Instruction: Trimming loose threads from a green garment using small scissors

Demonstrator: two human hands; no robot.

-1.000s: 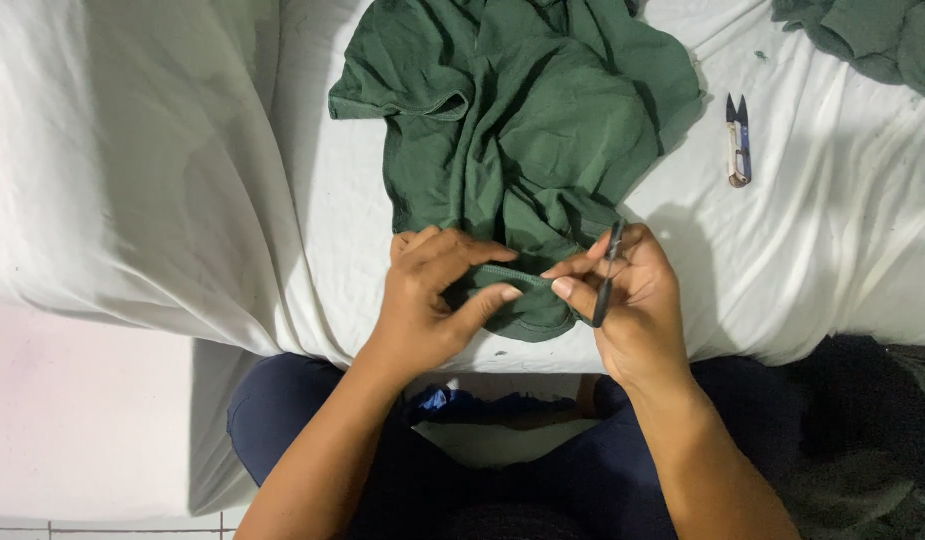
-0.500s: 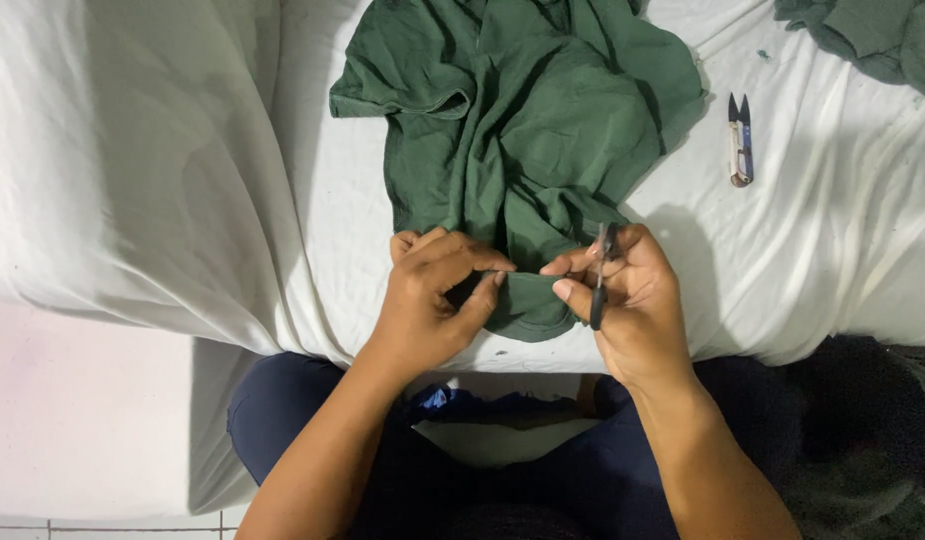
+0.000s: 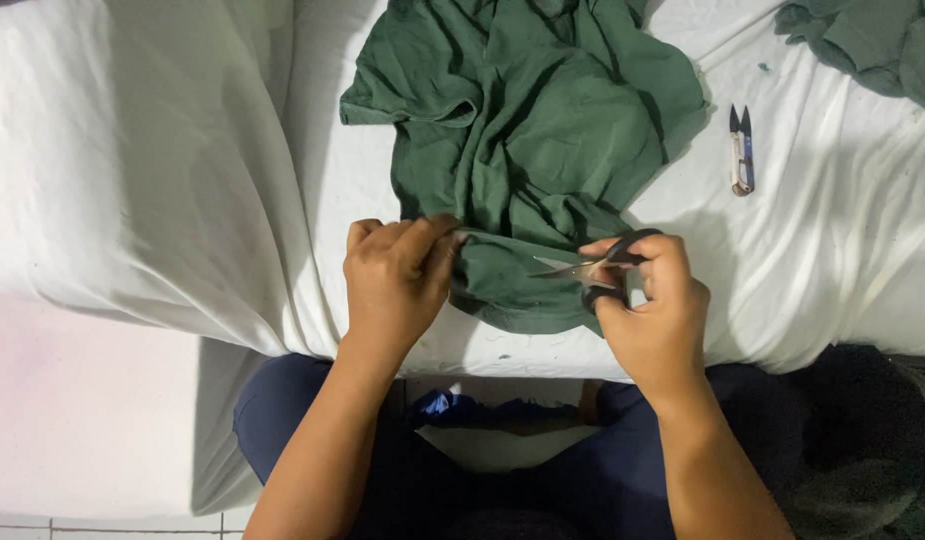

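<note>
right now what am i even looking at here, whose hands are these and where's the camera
The camera sits on a person's head and looks down at their own two bare hands. They sit at a surface covered by a white sheet. The left hand pinches the edge of a crumpled green garment. The right hand holds small scissors, blades pointing at the cloth. Thread snips lie to the right, and more green cloth is in the far corner.

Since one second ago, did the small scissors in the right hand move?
Yes. The scissors turned from upright to pointing left at the left hand, judged against the thread snips.
</note>
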